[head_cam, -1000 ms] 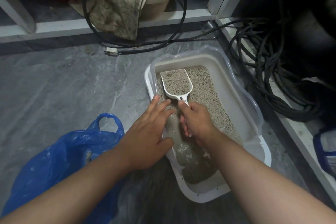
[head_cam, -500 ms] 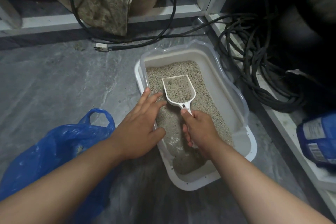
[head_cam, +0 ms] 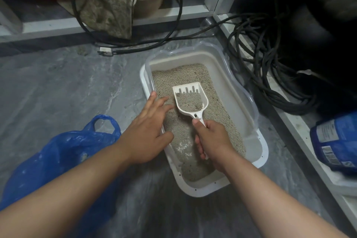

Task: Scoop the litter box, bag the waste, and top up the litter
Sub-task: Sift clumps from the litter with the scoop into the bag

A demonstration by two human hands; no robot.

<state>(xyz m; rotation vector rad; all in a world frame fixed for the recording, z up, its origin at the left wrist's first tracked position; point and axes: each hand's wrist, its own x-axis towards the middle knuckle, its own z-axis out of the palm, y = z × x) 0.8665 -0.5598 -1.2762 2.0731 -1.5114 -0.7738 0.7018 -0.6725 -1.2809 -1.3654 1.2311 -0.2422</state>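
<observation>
A white litter box (head_cam: pixel 259 152) with grey litter (head_cam: pixel 185 74) sits on the floor. My right hand (head_cam: pixel 212 141) grips the handle of a white slotted scoop (head_cam: pixel 190 99), held over the litter and partly filled with it; the slots at its front edge show. My left hand (head_cam: pixel 148 127) lies with straight fingers over the box's left rim, fingertips close to the scoop. A blue plastic bag (head_cam: pixel 58 158) stands open on the floor to the left of the box.
A coil of black cable (head_cam: pixel 270 75) lies right of the box, beside a white frame rail (head_cam: pixel 301 133). A blue litter sack (head_cam: pixel 338 139) rests at the right edge. A brown tub with a dirty cloth (head_cam: pixel 110 4) stands behind a white rail at the back.
The scoop has been drawn back toward me and some litter has sifted out, baring the slots at its front. My left hand stays at the rim. The camera has shifted.
</observation>
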